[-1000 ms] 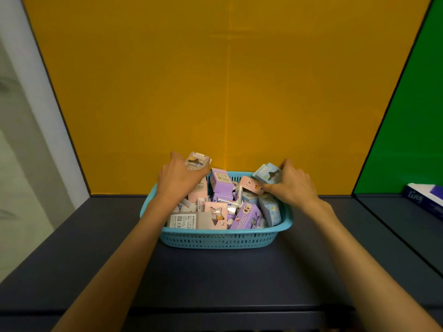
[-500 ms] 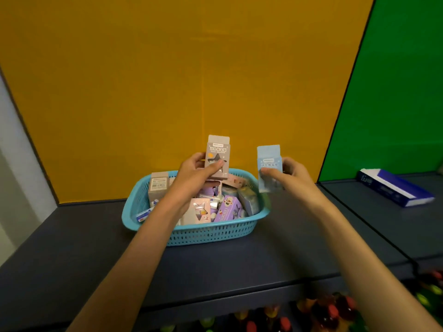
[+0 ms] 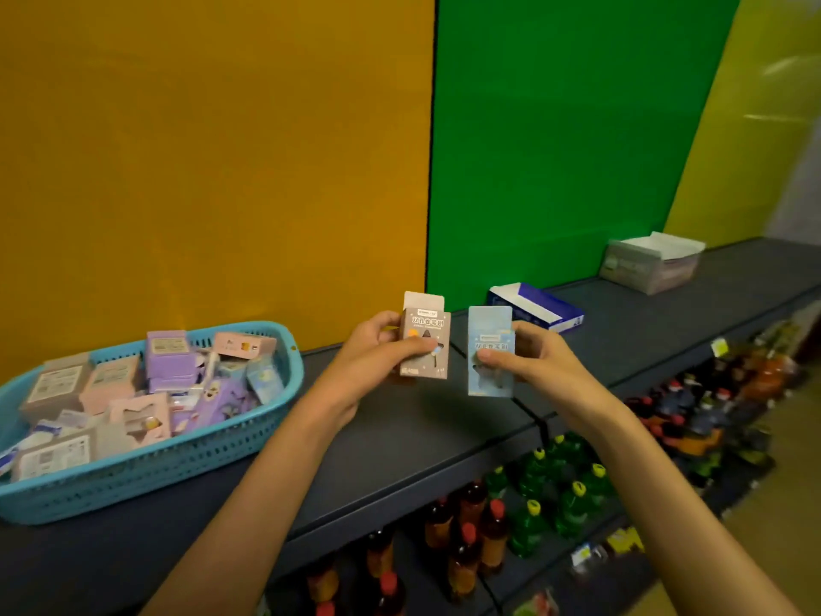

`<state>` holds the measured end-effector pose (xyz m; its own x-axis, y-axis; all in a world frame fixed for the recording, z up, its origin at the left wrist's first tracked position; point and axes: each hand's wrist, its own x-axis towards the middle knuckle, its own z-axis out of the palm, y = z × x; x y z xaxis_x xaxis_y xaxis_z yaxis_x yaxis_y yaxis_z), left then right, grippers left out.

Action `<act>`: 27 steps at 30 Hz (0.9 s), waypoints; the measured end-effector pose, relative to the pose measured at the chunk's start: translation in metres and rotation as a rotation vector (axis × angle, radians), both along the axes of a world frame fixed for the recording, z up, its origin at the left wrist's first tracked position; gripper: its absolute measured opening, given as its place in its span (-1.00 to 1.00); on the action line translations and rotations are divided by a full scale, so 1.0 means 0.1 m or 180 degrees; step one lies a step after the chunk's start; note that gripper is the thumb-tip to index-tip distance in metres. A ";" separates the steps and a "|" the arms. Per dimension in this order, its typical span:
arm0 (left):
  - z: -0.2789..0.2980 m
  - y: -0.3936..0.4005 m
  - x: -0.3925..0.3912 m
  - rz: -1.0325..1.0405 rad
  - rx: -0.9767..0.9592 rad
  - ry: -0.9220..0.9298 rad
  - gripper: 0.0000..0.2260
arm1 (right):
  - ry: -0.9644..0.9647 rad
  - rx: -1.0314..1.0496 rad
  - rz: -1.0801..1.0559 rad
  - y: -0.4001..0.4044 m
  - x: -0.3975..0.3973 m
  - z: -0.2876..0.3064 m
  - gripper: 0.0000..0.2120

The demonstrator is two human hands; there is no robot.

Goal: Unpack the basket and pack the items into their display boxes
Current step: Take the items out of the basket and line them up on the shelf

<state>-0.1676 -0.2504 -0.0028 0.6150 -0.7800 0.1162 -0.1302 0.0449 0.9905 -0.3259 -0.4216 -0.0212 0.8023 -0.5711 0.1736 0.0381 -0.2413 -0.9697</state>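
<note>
Head view:
Left hand [image 3: 373, 349]: I am gripping a grey-brown carton [image 3: 425, 344] upright, thumb across its front, top flap standing open.
Right hand [image 3: 528, 357]: I am pinching a pale blue carton [image 3: 490, 349] upright, just beside the grey-brown one, not touching.
Basket [image 3: 186, 455]: sitting on the dark shelf [image 3: 400, 442] to my left, holding many small cartons.
Display boxes: a blue-and-white box [image 3: 540, 306] and a clear box [image 3: 651, 266] are sitting farther right on the shelf.

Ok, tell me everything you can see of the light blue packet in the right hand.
The light blue packet is a small flat rectangular box, apparently thin card, with pale print and a dark line of characters across its middle. It is held upright above the dark shelf, front facing the camera. The right hand pinches it, thumb on the front. It sits beside the left hand's grey-brown packet, apart from it.
</note>
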 end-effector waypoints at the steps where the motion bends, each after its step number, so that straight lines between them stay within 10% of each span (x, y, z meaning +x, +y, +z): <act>1: -0.03 -0.17 -0.13 -0.0045 0.0007 0.0001 -0.69 | 0.0037 -0.0021 -0.0007 -0.14 -0.16 -0.02 -0.66; 14: -0.12 -2.21 -1.47 -0.0457 0.0341 -0.0137 -0.66 | 0.0024 0.0097 -0.0132 -2.07 -1.88 -0.21 -0.63; 27: -0.20 -3.87 -1.35 -0.0407 0.0720 -0.0746 -0.64 | 0.0362 -0.0404 -0.0023 -3.86 -1.67 -0.17 -0.62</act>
<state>-0.3026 -0.6373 -0.0231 0.4877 -0.8711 0.0580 -0.3628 -0.1418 0.9210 -0.4925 -0.8077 -0.0383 0.8168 -0.5561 0.1532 -0.0722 -0.3621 -0.9294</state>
